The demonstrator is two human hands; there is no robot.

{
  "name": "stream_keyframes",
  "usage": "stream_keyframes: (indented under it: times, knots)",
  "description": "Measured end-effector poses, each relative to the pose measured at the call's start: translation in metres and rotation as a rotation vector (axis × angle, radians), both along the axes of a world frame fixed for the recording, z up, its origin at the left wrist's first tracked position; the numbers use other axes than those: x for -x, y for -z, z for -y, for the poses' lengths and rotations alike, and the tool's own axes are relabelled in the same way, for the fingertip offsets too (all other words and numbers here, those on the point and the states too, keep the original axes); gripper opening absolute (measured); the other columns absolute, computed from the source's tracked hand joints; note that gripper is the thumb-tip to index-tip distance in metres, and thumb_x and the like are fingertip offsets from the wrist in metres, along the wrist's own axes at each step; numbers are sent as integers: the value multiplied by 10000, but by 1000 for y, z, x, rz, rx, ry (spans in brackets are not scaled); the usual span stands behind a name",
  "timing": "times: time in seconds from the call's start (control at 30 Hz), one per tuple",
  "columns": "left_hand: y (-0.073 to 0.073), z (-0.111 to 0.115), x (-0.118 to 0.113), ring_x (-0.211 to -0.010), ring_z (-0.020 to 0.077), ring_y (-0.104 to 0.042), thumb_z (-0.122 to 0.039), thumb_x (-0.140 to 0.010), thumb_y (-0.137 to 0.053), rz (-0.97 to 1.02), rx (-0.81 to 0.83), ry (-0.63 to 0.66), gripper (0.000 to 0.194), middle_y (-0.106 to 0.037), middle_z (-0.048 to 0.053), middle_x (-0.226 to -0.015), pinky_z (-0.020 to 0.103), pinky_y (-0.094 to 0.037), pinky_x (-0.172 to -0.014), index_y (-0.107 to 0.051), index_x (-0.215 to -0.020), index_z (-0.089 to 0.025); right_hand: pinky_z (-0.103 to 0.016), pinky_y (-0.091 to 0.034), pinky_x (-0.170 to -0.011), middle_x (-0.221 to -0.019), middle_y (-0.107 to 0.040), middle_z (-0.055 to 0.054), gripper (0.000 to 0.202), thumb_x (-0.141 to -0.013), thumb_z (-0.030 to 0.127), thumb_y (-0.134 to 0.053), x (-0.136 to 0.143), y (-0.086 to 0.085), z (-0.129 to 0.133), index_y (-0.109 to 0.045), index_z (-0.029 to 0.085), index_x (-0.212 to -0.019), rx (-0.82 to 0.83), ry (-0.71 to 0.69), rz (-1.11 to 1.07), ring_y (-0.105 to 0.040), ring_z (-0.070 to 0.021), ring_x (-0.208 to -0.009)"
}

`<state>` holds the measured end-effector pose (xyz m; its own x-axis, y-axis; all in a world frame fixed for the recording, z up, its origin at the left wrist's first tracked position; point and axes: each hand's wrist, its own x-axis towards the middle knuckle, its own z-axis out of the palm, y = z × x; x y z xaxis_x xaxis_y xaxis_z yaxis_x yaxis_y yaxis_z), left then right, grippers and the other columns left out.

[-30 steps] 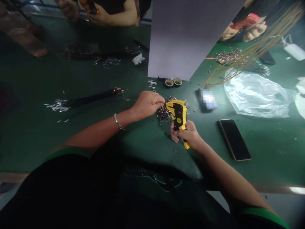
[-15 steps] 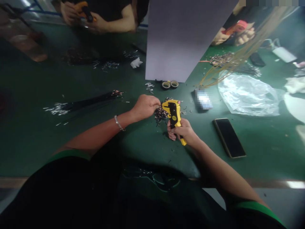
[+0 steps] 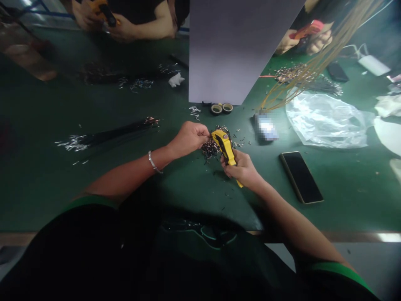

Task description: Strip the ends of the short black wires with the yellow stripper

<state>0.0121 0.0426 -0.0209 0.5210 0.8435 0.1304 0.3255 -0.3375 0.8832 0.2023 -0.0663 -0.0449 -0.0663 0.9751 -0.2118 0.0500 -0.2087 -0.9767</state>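
Note:
In my right hand (image 3: 242, 169) is a yellow and black wire stripper (image 3: 223, 141), my fingers wrapped round its handles and its head pointing up and left. My left hand (image 3: 191, 140) pinches what looks like a thin black wire, its end held close to the stripper's jaws. Most of that wire is hidden by the fingers. Beneath the tool and fingertips lies a pile of short dark wire scraps (image 3: 209, 152). To the left, a bundle of black wires (image 3: 115, 133) with bright ends rests on the green table (image 3: 188, 184).
Behind my hands stands a grey panel (image 3: 219, 54), with two tape rolls (image 3: 222, 108) at its foot. On the right lie a phone (image 3: 301, 177), a clear plastic bag (image 3: 328, 121) and a blurred-out item (image 3: 266, 126). Two co-workers' hands (image 3: 125, 28) hold tools across the table.
The stripper has rolled in my right hand, so its narrow yellow edge now faces up instead of its black side. My left hand stays close to the jaws. The view has shifted slightly.

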Motion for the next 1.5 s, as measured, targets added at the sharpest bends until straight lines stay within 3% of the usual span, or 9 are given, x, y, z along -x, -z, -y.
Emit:
stream_keyframes:
  times: [0.2, 0.37, 0.6, 0.77, 0.9, 1.17, 1.5]
  knots:
    - [5, -8, 1, -516, 74, -435, -128, -706, -579, -63, -165, -49, 124, -540, -40, -507, 232, -344, -532, -666, -621, -146, -248, -377, -380, -575, -561, 64, 229, -568, 136, -591, 3, -7, 6, -564, 182, -791, 106, -63, -194, -475, -85, -367]
    - [7, -9, -1, -511, 71, -452, -133, -715, -602, -31, -114, -45, 108, -532, -42, -496, 221, -360, -531, -669, -630, -140, -260, -394, -382, -550, -553, 67, 237, -559, 129, -582, 6, -11, 10, -557, 188, -787, 129, -71, -247, -468, -91, -360]
    - [7, -6, -3, -511, 76, -470, -164, -706, -642, -12, -40, -38, 87, -527, -39, -473, 224, -368, -533, -656, -623, -142, -235, -367, -406, -601, -560, 55, 236, -551, 141, -577, 8, -8, 11, -585, 176, -784, 35, -32, -29, -483, -82, -421]
    - [7, -4, -2, -508, 74, -454, -139, -694, -600, -23, -65, -52, 103, -541, -40, -498, 241, -366, -539, -642, -601, -149, -238, -351, -368, -554, -543, 65, 222, -544, 145, -581, 6, -10, 6, -558, 184, -762, 83, 4, -121, -459, -82, -357]
    - [11, -8, -1, -522, 82, -460, -155, -699, -611, -41, -119, -82, 105, -557, -31, -509, 249, -358, -545, -663, -609, -144, -236, -372, -364, -574, -573, 52, 254, -541, 120, -583, 7, -11, 8, -569, 183, -786, 120, -44, -152, -486, -92, -373]
    - [10, -11, 0, -518, 82, -472, -139, -682, -606, -13, -78, -95, 95, -554, -33, -500, 245, -370, -549, -660, -604, -147, -254, -403, -359, -511, -553, 62, 249, -546, 94, -600, 7, -11, 7, -570, 179, -778, 151, -49, -366, -476, -106, -352]
    - [10, 2, -3, -522, 78, -462, -187, -694, -597, 0, -26, -46, 108, -581, -27, -534, 237, -372, -525, -647, -603, -161, -252, -382, -355, -509, -559, 56, 243, -537, 95, -599, 1, -4, 1, -555, 178, -761, 125, 12, -302, -479, -106, -344]
